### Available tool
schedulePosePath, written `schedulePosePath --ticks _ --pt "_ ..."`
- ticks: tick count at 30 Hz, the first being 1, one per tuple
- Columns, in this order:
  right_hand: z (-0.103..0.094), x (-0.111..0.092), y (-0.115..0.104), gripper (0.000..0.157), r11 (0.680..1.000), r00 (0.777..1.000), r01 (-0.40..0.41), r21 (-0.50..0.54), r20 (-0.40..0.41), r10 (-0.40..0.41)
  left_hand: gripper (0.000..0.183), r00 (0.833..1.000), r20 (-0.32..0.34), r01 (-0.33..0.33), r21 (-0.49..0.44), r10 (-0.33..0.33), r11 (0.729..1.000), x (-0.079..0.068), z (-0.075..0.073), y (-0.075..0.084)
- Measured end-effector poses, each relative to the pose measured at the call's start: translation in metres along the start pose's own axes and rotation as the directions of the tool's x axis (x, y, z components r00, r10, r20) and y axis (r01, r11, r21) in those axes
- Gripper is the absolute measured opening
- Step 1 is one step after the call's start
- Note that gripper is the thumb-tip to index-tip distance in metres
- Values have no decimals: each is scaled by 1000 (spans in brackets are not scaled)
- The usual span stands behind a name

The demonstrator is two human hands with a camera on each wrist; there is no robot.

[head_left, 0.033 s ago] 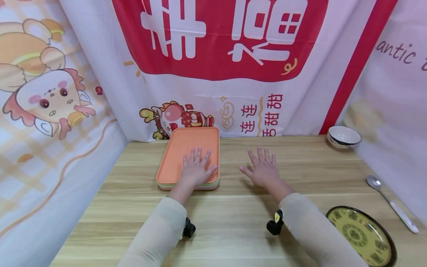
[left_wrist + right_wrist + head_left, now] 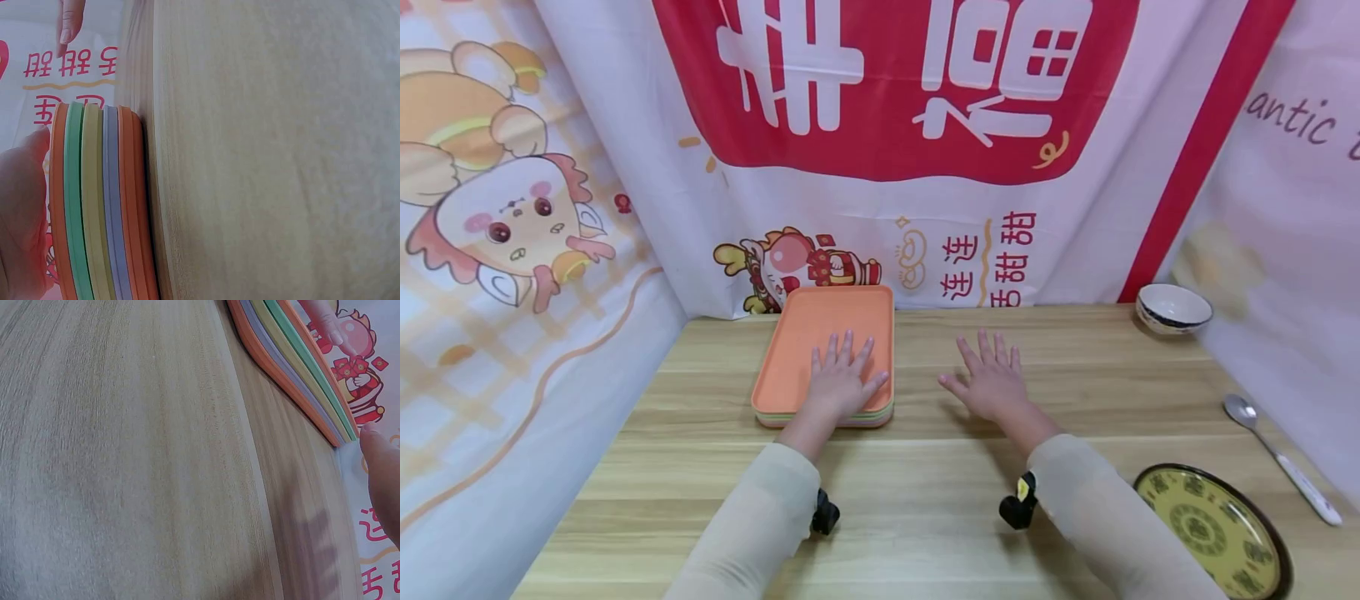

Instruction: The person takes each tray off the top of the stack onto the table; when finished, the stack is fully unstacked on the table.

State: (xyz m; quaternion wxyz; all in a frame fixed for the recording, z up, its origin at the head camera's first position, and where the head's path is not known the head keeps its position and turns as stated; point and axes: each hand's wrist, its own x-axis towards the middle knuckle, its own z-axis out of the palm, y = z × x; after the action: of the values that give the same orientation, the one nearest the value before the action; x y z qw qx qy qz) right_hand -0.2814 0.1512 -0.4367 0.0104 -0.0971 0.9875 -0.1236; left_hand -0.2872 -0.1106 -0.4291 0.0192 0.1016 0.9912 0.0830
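A stack of shallow rectangular trays point(image 2: 805, 333) stands at the back of the wooden table, left of the middle. Its top tray is orange; in the left wrist view green, yellow, lavender and orange rims point(image 2: 130, 187) show below it. Over the near right part of the top tray, my left hand point(image 2: 838, 385) is spread with straight fingers, palm down. Whether it touches the tray I cannot tell. To the right of the stack my right hand point(image 2: 994, 385) hovers over the bare wood, fingers spread, holding nothing. Its shadow falls on the table in the right wrist view.
At the back right corner stands a small white bowl point(image 2: 1174, 307) with a dark patterned outside. A metal spoon point(image 2: 1281, 458) with a white handle lies along the right edge. Nearer, a yellow-green patterned plate point(image 2: 1213, 529) sits partly behind my right sleeve. Printed cloth point(image 2: 880, 200) walls the table.
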Motion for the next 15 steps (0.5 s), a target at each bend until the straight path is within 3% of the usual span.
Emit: schedulePosePath --ticks 8,12,15 --pt "-5 -1 -8 84 1000 1000 16 6 6 -16 74 1000 -29 3 -39 -4 999 -4 -3 -8" --pt "-3 -3 -16 84 997 999 40 62 -7 -40 80 998 -62 17 -134 -26 991 -19 -10 -27" --pt "2 -5 -24 84 982 999 53 180 -21 -50 84 993 -109 16 -270 -47 963 -38 -16 -50"
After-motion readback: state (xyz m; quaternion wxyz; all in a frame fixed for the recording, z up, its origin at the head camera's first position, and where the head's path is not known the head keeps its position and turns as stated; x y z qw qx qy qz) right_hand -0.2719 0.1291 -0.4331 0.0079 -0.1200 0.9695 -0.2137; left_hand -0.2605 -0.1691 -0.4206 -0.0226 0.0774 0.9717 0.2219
